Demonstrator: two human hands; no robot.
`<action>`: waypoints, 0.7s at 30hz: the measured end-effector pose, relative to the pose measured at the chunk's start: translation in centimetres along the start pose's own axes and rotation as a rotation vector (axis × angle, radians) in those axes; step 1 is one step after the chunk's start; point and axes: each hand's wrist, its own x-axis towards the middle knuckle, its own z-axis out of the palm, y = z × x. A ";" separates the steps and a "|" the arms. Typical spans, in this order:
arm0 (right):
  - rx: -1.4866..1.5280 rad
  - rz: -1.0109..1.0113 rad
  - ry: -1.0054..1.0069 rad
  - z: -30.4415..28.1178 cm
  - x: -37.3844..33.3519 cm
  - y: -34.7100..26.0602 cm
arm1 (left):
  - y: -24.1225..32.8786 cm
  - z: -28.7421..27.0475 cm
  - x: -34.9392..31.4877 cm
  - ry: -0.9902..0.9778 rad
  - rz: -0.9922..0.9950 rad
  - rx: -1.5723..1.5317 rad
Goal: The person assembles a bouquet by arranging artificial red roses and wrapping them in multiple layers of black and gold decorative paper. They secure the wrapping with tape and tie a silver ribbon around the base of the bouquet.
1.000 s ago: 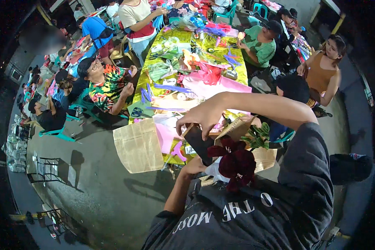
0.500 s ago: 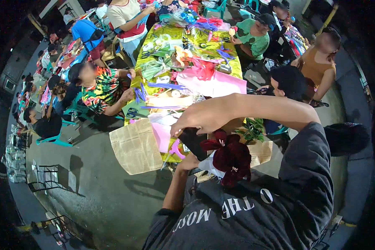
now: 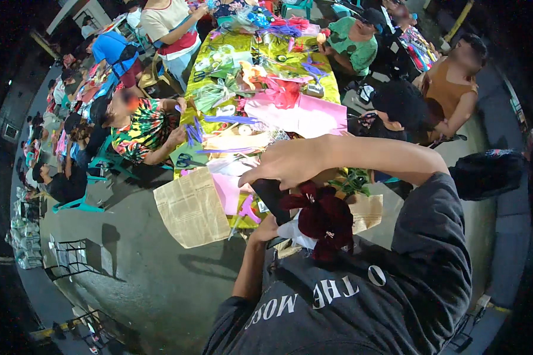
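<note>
Apparently partway along; dark red blooms (image 3: 331,222) already gathered with white wrap (image 3: 298,235), just before your chest; black panel (image 3: 272,198) beside them looks unfinished; tan printed sheet (image 3: 192,207) lies loose at edge of counter (image 3: 333,83); right hand (image 3: 291,164) bent over black panel, left hand (image 3: 265,228) low beside it; grip of both sets of fingers hidden, cannot tell; 1 line of white capitals, upside down, on your dark shirt (image 3: 337,313); sheet's print too fine to read.

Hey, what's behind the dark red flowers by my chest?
Past the dark red flowers, white wrapping shows at left, green leaves at upper right and brown paper at right. Whatever sits directly behind the petals is covered.
</note>
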 end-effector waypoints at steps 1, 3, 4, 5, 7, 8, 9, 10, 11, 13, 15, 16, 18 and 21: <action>-0.003 0.022 0.007 -0.1 -0.1 -0.1 | 0.6 0.2 -0.1 -0.024 -0.009 -0.027; -0.008 0.071 0.021 -0.3 -0.6 -0.1 | 0.2 0.0 0.3 -0.061 0.049 -0.035; 0.048 0.090 0.087 -1.2 -0.8 -0.6 | -0.1 0.0 -0.2 -0.048 0.120 -0.017; 0.112 0.133 0.154 -2.1 -2.1 -0.8 | -0.2 -0.2 -0.7 0.018 0.072 0.031; 0.204 0.167 0.357 -3.6 -4.4 -1.2 | -3.1 -2.1 -2.1 0.148 0.031 0.175; 0.237 0.208 0.502 -3.4 -6.7 -0.8 | -3.6 -1.8 -1.6 0.169 0.027 0.262; 0.337 0.281 0.630 -2.7 -9.2 -0.8 | -4.3 -0.8 -1.7 0.140 -0.060 -0.079; 0.432 0.372 0.769 -1.3 -12.2 -1.1 | -2.2 -0.3 -1.8 0.130 -0.075 0.017; 0.465 0.386 0.894 0.4 -14.0 -0.8 | -1.2 -0.2 -2.6 0.175 -0.075 0.051; 0.636 0.476 1.126 5.6 -17.9 0.1 | -1.8 0.0 -3.2 0.259 -0.069 0.035; 0.803 0.610 1.318 11.6 -20.2 1.2 | -3.1 -0.1 -4.1 0.379 -0.056 0.025; 0.828 0.707 1.406 15.1 -20.9 2.0 | -3.8 -0.6 -4.6 0.433 -0.059 0.017; 0.819 0.914 1.470 23.6 -22.3 3.3 | -5.6 -2.1 -5.0 0.527 -0.058 -0.013; 1.091 1.183 1.565 36.7 -22.8 2.8 | -8.2 -4.9 -5.0 0.636 -0.041 -0.051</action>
